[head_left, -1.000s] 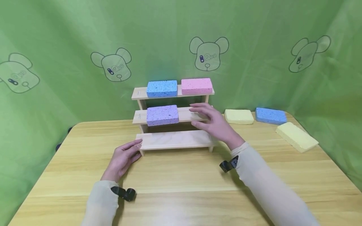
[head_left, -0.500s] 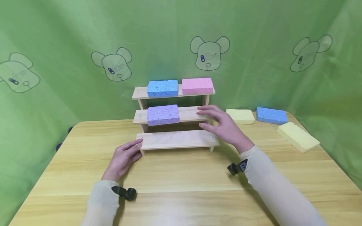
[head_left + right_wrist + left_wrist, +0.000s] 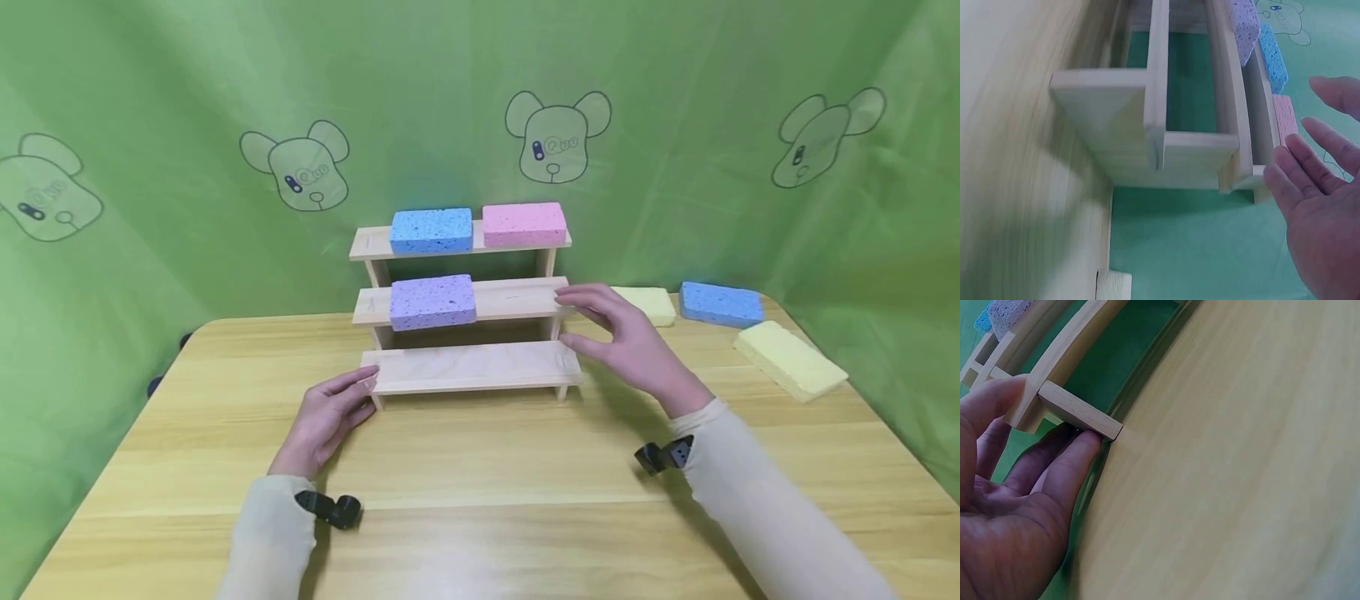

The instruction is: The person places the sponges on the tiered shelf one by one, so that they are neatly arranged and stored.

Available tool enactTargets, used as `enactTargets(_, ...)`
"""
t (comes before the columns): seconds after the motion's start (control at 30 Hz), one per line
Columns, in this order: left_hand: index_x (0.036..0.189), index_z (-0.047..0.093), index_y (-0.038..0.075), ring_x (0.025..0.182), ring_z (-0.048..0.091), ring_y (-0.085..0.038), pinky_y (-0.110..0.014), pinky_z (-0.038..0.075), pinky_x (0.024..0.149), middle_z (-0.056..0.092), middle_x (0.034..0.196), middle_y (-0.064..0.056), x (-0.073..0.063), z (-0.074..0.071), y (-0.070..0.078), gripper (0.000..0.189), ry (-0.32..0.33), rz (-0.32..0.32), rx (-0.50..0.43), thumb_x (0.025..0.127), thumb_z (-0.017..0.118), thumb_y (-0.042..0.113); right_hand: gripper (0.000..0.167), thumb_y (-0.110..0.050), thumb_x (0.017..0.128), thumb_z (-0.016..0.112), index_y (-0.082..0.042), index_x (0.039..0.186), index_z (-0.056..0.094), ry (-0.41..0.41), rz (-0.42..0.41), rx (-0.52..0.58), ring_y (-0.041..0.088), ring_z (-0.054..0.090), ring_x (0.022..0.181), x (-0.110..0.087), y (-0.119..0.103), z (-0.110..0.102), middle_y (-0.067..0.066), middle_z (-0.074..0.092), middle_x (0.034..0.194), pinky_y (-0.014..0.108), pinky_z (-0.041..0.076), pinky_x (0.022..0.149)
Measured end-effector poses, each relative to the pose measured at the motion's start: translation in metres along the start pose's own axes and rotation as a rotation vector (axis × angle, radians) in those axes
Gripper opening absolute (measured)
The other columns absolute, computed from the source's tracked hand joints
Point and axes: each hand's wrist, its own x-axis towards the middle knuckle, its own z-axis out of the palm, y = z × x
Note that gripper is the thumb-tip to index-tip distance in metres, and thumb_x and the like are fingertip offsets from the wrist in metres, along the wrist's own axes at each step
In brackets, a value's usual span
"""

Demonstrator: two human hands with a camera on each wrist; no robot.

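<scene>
A three-step wooden display rack (image 3: 471, 367) stands at the back middle of the table. Its left front corner is held by my left hand (image 3: 324, 417); in the left wrist view, fingers (image 3: 1063, 465) meet the board's end and the short leg under it. My right hand (image 3: 633, 342) hangs with nothing in it beside the rack's right end, thumb and fingers spread apart. On the top step lie a blue sponge (image 3: 431, 231) and a pink sponge (image 3: 524, 224). A purple sponge (image 3: 432, 302) lies on the left part of the middle step, and the bottom step is bare.
To the right on the wooden table (image 3: 465, 475) lie a yellow sponge (image 3: 651, 305) partly behind my right hand, another blue sponge (image 3: 722, 304), and a second yellow sponge (image 3: 791, 361). A green curtain (image 3: 420, 108) with bear outlines hangs right behind the table.
My right hand has moved to the right, from over the right part of the middle step to just beyond the rack's end. The left hand and the sponges have stayed in place.
</scene>
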Motion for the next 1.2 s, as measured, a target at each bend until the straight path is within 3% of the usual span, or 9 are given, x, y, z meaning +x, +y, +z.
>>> enactTargets(0.23,0.133,0.057,-0.003,0.115,0.06,-0.022,-0.034,0.051,0.097,0.046,0.145,-0.013,0.0,0.001,0.0,0.043,0.003,-0.005,-0.005,0.093,0.068,0.005,0.048,0.001,0.087,0.073,0.0,0.132,0.058,0.02,-0.018,-0.013,0.029,0.044,0.129,-0.014,0.005,-0.014,0.012,0.05,0.138,0.04,0.034,0.113)
enactTargets(0.37,0.134,0.056,-0.003,0.115,0.06,-0.024,-0.033,0.051,0.097,0.045,0.146,-0.015,-0.001,0.001,0.001,0.044,0.009,-0.002,-0.004,0.092,0.068,0.005,0.049,0.004,0.086,0.073,-0.001,0.132,0.058,0.024,-0.031,-0.007,0.028,0.046,0.127,-0.021,0.01,-0.02,0.012,0.051,0.137,0.035,0.035,0.112)
enactTargets(0.7,0.133,0.056,-0.003,0.115,0.06,-0.024,-0.034,0.051,0.097,0.044,0.147,-0.015,-0.001,0.0,0.001,0.044,0.0,0.004,-0.009,0.092,0.069,0.005,0.047,0.005,0.086,0.072,-0.003,0.13,0.06,0.049,-0.006,-0.042,0.012,0.048,0.123,-0.039,0.014,-0.037,0.01,0.049,0.137,0.024,0.037,0.109)
enactTargets(1.2,0.132,0.057,-0.002,0.113,0.061,-0.022,-0.034,0.051,0.097,0.045,0.146,-0.015,-0.001,0.001,0.001,0.043,0.0,0.006,-0.012,0.092,0.069,0.005,0.049,0.014,0.084,0.069,0.004,0.13,0.057,0.093,-0.01,-0.069,0.01,0.046,0.124,-0.067,0.029,-0.067,0.011,0.049,0.133,0.017,0.038,0.106)
